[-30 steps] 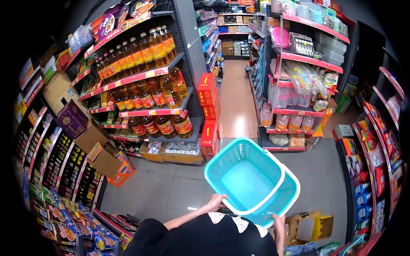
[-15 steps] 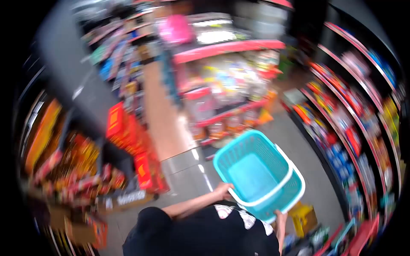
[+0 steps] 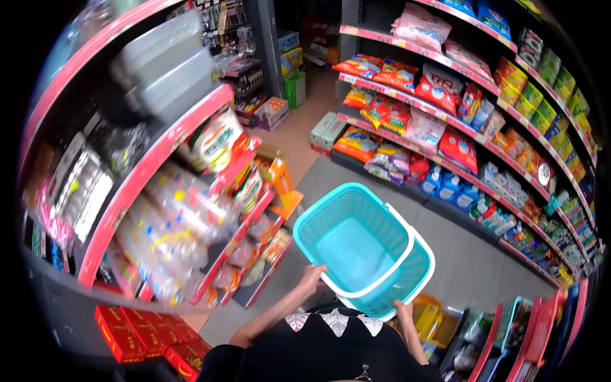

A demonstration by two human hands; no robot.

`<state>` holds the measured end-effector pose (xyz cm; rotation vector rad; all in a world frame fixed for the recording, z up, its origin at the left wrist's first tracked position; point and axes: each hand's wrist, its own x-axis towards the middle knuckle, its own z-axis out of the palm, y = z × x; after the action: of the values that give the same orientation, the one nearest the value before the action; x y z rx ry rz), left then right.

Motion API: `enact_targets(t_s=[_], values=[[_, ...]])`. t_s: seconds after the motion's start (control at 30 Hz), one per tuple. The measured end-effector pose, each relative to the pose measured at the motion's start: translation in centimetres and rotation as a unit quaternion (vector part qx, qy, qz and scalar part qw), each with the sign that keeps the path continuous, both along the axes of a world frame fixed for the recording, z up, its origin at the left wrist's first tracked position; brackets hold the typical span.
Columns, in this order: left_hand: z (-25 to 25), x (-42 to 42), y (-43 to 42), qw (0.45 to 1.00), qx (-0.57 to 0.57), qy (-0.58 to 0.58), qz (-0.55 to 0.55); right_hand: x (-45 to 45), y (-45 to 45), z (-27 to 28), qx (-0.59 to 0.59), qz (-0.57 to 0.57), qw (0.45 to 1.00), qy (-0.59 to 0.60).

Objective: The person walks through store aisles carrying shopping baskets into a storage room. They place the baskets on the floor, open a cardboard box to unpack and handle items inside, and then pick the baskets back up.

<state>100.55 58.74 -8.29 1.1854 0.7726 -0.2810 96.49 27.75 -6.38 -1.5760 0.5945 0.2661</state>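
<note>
A supermarket-style shop: past the turquoise shopping basket (image 3: 356,254), tiered racks (image 3: 382,39) edged with pink price-label strips (image 3: 407,99) carry red packets (image 3: 439,87) and blue bottles (image 3: 450,188); left of the basket, another rack (image 3: 159,151) holds clear plastic packs (image 3: 175,213), with red cartons (image 3: 146,331) stacked below

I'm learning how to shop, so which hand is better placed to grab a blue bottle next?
The right hand, I think: the blue bottles stand ahead toward the right, more on its side. Both hands hold the basket, so the left hand would have to support it alone.
</note>
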Motion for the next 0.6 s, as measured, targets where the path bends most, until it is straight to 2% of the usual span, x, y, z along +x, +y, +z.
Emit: enact_targets(t_s=[0.07,0.1,0.2,0.27,0.33,0.37,0.47,0.53,0.57,0.6], values=[[0.5,6.0,1.0,0.999,0.029,0.016,0.025,6.8,1.3,0.7,0.001,0.024,0.999,-0.024],[0.3,9.0,1.2,0.998,-0.015,0.018,0.052,10.8,1.1,0.9,-0.065,0.050,0.997,-0.008],[1.0,16.2,3.6,0.997,-0.017,-0.024,0.076,20.4,3.1,2.6,0.034,0.075,0.996,-0.028],[4.6,19.5,5.0,0.996,-0.030,-0.027,0.078,26.2,5.3,2.0,0.032,0.080,0.994,-0.061],[7.6,22.8,6.7,0.983,-0.087,-0.113,0.120,32.2,7.8,1.8,0.042,0.129,0.990,-0.043],[7.0,24.5,8.2,0.982,-0.096,-0.131,0.097,35.0,9.4,1.8,0.061,0.125,0.990,-0.035],[6.2,28.6,12.0,0.979,-0.109,-0.116,0.129,43.5,15.3,3.2,0.089,0.137,0.986,-0.044],[3.4,31.3,15.2,0.976,-0.128,-0.092,0.150,48.7,19.2,4.0,0.165,0.132,0.977,0.021],[2.2,32.1,16.3,0.984,-0.096,-0.080,0.127,51.7,20.1,1.1,0.163,0.181,0.970,0.005],[1.5,34.3,18.3,0.990,-0.060,-0.075,0.102,54.1,22.7,3.1,0.173,0.161,0.971,0.030]])
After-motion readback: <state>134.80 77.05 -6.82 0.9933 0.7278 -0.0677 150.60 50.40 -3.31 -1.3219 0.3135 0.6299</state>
